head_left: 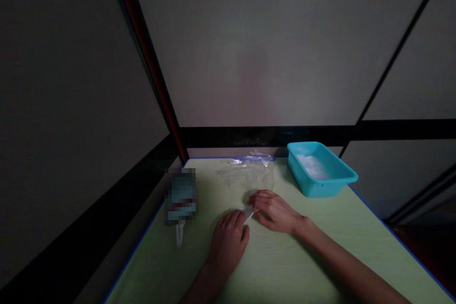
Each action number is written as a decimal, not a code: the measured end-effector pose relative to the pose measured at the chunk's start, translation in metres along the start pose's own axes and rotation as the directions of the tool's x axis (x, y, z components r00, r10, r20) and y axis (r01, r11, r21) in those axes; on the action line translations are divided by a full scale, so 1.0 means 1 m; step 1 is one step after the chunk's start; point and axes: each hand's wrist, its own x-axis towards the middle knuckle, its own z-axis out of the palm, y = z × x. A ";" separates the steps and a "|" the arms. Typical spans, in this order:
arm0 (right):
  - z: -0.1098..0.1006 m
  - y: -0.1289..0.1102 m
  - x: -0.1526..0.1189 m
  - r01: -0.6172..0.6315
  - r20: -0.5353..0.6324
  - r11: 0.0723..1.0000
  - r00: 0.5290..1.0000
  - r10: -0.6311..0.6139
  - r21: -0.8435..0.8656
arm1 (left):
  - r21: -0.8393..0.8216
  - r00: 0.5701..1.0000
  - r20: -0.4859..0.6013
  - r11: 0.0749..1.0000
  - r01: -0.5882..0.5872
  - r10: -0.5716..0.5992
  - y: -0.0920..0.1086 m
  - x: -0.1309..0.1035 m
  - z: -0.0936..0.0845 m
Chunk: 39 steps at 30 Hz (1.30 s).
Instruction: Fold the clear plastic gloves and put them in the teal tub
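Note:
A small whitish, see-through piece (248,212) lies between my two hands over the middle of the table. My left hand (231,240) rests at its left end with fingers bent over it. At its right end, my right hand (273,211) has its fingers and thumb closed on it. The piece looks like thin plastic, partly hidden under the fingers. Just beyond the hands, a clear plastic bag or sheet (251,175) lies flat and crinkled toward the table's back edge.
On the right at the back stands a turquoise basin (324,188) with white flat pieces (314,166) inside. At the left edge lies a blurred-out item (181,197) with a whitish strip (179,234). The green table (285,270) has blue edging and meets walls behind.

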 end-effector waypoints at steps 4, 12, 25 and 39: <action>-0.008 -0.007 0.002 -0.187 -0.163 0.907 0.951 0.264 0.379 | -0.168 0.993 0.027 0.979 0.120 -0.117 0.003 0.015 -0.002; -0.007 -0.003 -0.011 -0.239 -0.137 0.481 0.770 0.623 0.843 | -0.598 0.938 0.297 0.732 0.327 -0.177 0.015 0.034 0.001; -0.161 0.091 -0.055 -0.588 -0.548 0.805 0.648 0.528 0.080 | -0.751 0.928 0.369 0.569 0.335 -0.059 0.009 0.036 0.023; -0.159 0.152 -0.059 -0.492 -0.050 0.771 0.854 0.518 -0.404 | -0.767 0.926 0.378 0.554 0.324 -0.018 0.006 0.034 0.027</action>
